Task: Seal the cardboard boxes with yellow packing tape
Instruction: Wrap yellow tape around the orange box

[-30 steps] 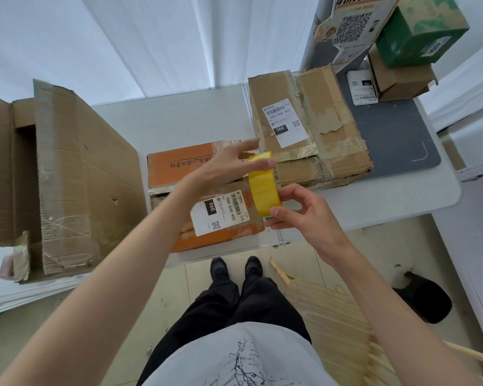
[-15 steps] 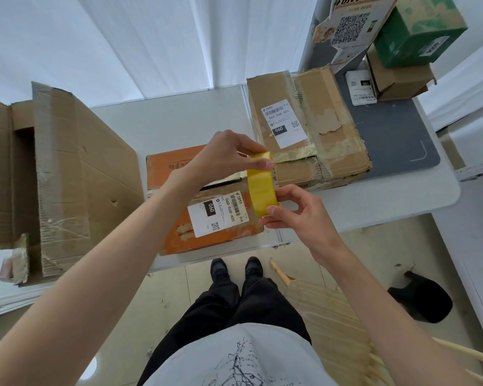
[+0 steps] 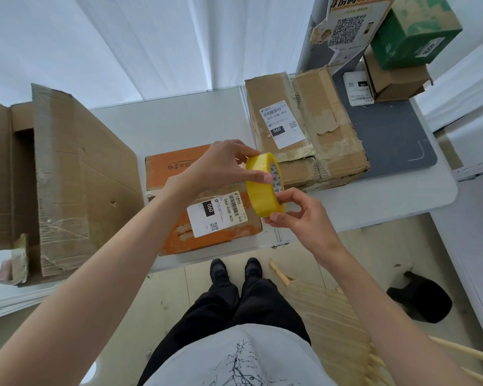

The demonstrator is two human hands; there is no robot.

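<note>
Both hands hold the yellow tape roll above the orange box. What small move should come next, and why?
Probably peel the tape's free end loose. The left hand grips the yellow tape roll, the right hand pinches its lower edge, and no strip yet reaches the orange box.

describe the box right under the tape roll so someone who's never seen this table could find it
On the white table, look at the near edge, between the big open carton on the left and the worn brown box further back. The orange box lies there flat, the only orange one, with a white shipping label reading 060.
</note>
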